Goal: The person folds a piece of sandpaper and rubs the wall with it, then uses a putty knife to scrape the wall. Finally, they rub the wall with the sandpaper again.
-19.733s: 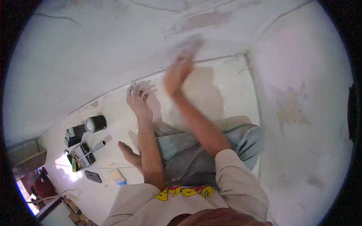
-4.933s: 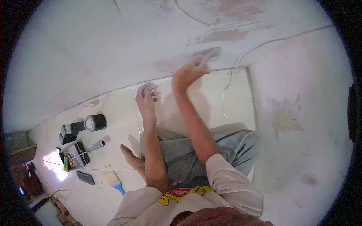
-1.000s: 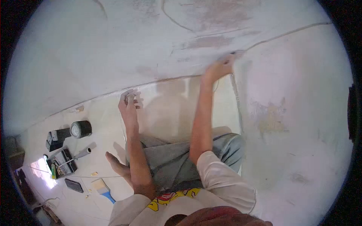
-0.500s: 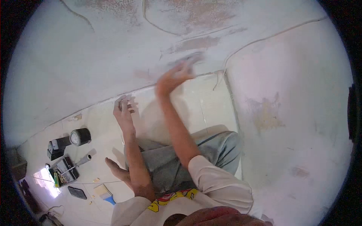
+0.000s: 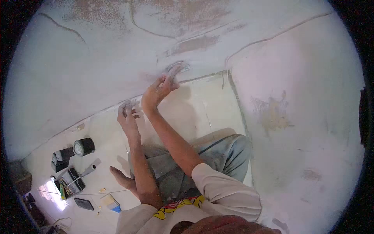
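Note:
My right hand [image 5: 159,91] is closed on a thin grey pad [image 5: 183,66], pressing it against the lower part of the white wall [image 5: 97,62], just above the floor edge. Its exact kind is hard to tell. My left hand [image 5: 127,117] hovers or rests near the foot of the wall, to the left, with dusty, slightly bent fingers apart and nothing clearly seen in them. Brownish bare patches [image 5: 196,44] and a long crack-like line mark the wall above my right hand.
On the tiled floor [image 5: 105,163] at the left lie a black lamp [image 5: 83,147], an open tool box [image 5: 72,183], a phone [image 5: 84,203] and a blue-handled brush [image 5: 110,202]. A second wall [image 5: 288,156] rises at the right. My bent leg [image 5: 230,154] is in front.
My right hand has moved left and slightly down along the wall with the grey pad. My left hand has stayed nearly in place. The view has shifted slightly.

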Motion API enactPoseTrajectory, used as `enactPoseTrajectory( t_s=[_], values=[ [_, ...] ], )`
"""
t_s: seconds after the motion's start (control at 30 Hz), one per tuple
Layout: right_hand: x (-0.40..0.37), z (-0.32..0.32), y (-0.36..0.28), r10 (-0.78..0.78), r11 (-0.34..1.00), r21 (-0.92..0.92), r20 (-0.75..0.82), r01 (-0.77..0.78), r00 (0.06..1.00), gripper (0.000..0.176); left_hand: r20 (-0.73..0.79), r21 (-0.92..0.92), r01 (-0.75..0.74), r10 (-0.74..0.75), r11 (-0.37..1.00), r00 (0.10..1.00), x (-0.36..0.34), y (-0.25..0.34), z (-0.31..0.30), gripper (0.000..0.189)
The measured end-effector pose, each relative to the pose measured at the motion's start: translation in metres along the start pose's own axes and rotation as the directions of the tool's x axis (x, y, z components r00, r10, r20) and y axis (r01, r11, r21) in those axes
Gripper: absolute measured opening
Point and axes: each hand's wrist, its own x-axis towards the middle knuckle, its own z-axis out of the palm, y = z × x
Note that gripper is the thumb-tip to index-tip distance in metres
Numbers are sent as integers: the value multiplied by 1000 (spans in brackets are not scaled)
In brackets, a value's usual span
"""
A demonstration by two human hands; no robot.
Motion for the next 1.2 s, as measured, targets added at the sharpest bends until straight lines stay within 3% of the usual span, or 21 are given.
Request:
enactPoseTrajectory(
  t_s=[0.03,0.17,0.23,0.27,0.33,0.4,0.47,0.5,0.53,0.57,0.63,0.7,0.77,0.83,0.87,0.93,1.0,1.03,1.07,1.1,1.2],
  values=[
    [6,-6,-8,-19,999,36,5,18,1000,59,-6,-21,19,-19,1000,1000,0,2,-1,24],
    [80,-23,22,-297,954,-119,-256,275,920,49,-81,-18,64,-65,998,995,-3,16,-3,24],
    [122,-67,-18,71,997,-18,-101,-73,992,46,-78,-45,29,-32,999,996,-5,20,-3,24],
    [126,-73,-26,67,997,-19,-84,-69,994,46,-62,-55,49,-52,997,997,-4,20,-3,24],
    [127,-74,-35,-49,974,209,-182,88,982,46,-56,-67,38,-42,997,998,-2,20,0,23],
    [95,-47,-10,-227,974,-66,-218,217,949,46,-40,-79,54,-58,995,998,-2,20,5,23],
    [42,8,91,-362,916,-227,-113,330,925,48,1,-77,75,-75,994,997,-3,12,5,23],
    [14,11,51,-380,916,-174,-94,361,920,53,8,-39,38,-38,999,999,-1,5,4,23],
    [-7,2,12,-268,961,-79,-12,266,963,56,16,-3,0,0,1000,1000,2,2,5,23],
    [-14,-14,-16,38,999,-43,204,-29,978,56,25,-2,0,1,1000,1000,4,2,3,23],
    [4,-8,-1,-334,937,-114,-18,330,942,55,-1,-4,-9,9,1000,1000,0,5,-1,24],
    [44,-13,21,-198,965,-214,-218,151,956,47,16,-16,-7,7,1000,1000,-5,11,-5,24],
    [96,-42,20,-233,952,-261,-273,161,933,45,-19,-48,10,-11,999,1000,-1,9,-10,23],
    [120,-75,-21,-43,997,51,-221,55,974,44,-37,-65,-4,1,998,999,1,5,-8,23],
    [113,-75,-17,-41,997,49,-216,53,976,44,-42,-73,-12,9,997,999,1,3,-7,23],
    [96,-69,3,-236,948,-236,-81,212,968,41,-19,-59,14,-15,998,1000,-1,8,2,23],
    [55,-40,26,-188,979,-95,-85,180,978,39,15,-39,39,-39,998,999,-2,10,10,22],
    [23,-16,47,-387,901,-266,-132,343,913,39,43,2,7,-7,1000,999,-3,10,12,23],
    [9,-15,43,-284,916,-267,94,299,954,41,73,40,-27,24,999,997,-5,9,15,23],
    [-4,-27,0,-147,986,-53,162,157,976,44,83,43,-32,29,999,996,-7,7,17,23],
    [1,-14,-6,-100,995,-25,59,102,993,47,49,79,-46,42,996,998,-6,7,14,23]
  ],
)
